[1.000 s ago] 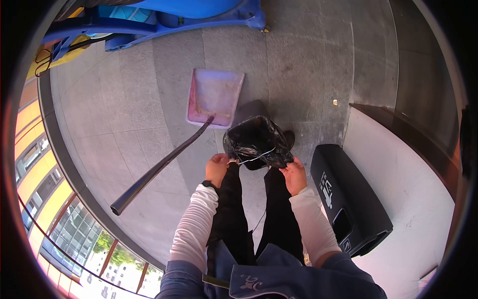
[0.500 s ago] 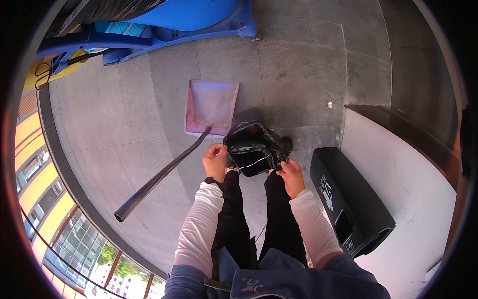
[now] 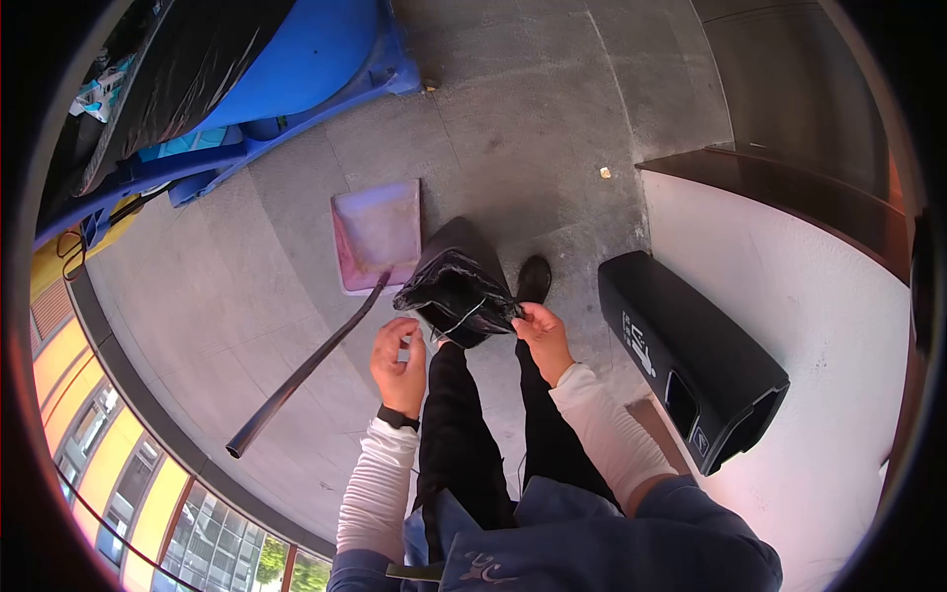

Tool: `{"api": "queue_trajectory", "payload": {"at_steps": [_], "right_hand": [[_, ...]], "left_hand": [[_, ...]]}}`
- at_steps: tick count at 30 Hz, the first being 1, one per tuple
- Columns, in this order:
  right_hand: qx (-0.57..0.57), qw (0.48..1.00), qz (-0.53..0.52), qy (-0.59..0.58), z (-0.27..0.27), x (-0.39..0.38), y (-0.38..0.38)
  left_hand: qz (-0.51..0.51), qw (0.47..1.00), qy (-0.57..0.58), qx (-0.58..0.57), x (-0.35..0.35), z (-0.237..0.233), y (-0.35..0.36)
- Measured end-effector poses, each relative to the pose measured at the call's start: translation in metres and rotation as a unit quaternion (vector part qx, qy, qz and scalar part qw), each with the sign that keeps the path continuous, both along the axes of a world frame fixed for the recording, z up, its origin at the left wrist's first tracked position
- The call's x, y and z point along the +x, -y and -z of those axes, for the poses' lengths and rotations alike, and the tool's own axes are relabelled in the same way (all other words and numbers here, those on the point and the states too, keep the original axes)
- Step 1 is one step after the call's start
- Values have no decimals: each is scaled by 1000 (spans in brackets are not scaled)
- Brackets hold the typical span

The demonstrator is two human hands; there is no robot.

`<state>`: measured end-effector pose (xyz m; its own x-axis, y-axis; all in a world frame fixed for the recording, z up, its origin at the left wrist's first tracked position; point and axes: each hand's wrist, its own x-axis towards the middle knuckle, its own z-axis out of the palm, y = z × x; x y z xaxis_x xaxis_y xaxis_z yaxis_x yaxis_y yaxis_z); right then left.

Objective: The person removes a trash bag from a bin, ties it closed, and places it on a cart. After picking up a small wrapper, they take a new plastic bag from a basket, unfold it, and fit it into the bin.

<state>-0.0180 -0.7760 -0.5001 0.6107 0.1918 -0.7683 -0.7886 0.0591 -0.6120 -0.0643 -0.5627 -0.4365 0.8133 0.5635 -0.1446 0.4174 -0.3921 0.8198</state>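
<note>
A black bin [image 3: 460,240] stands on the floor just in front of my legs. A black plastic bin bag [image 3: 431,288] lines it, its crumpled edge spread around the mouth. Across the opening runs a thin pale wire [image 3: 462,318]. My right hand [image 3: 544,341] pinches the bag's edge at the right side of the mouth. Just left of the bin, my left hand [image 3: 399,367] is off the bag, with loosely curled fingers and nothing visible in them. A dustpan [image 3: 378,232] with a long dark handle [image 3: 308,373] lies left of the bin.
A black bin housing [image 3: 691,360] with a white litter symbol lies on the right, beside a white wall [image 3: 789,306]. A blue cart [image 3: 296,74] with a black bag stands at the upper left. A small pale scrap [image 3: 605,173] lies on the floor.
My left hand has let go of the bag's edge and drawn back toward me. My right hand still holds its side. The view has shifted, showing more of the bin's side.
</note>
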Motion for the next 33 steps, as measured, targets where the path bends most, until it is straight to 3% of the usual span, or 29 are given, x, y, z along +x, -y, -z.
{"api": "queue_trajectory", "payload": {"at_steps": [2,4,6,8,10,11,15,19,23,29,33], "right_hand": [[6,1000,5,-13,-2,-4,1],[1,1000,18,-13,-7,-6,-2],[-18,997,-3,77,-5,-15,-4],[-67,984,-63,150,-9,-16,-5],[-143,956,-157,203,-30,-8,-8],[-141,954,-155,215,-35,-9,-11],[-117,961,-148,204,-43,-12,-11],[-90,989,-6,119,-32,-16,-12],[-167,951,-118,234,-39,9,-14],[-206,919,-201,268,-33,21,-14],[-224,918,-173,279,-36,24,-17]], "left_hand": [[76,989,-35,-126,20,-21,25],[64,969,-106,-213,29,-16,42],[85,957,-175,-215,35,-5,57],[35,947,-196,-254,22,22,73],[-70,902,-247,-347,32,15,78],[-124,872,-272,-389,35,12,79],[-159,801,-271,-509,27,17,71],[-160,798,-274,-512,22,21,66],[-132,818,-266,-493,20,23,68],[-106,844,-256,-460,24,22,71],[-99,845,-261,-457,24,24,70]]}}
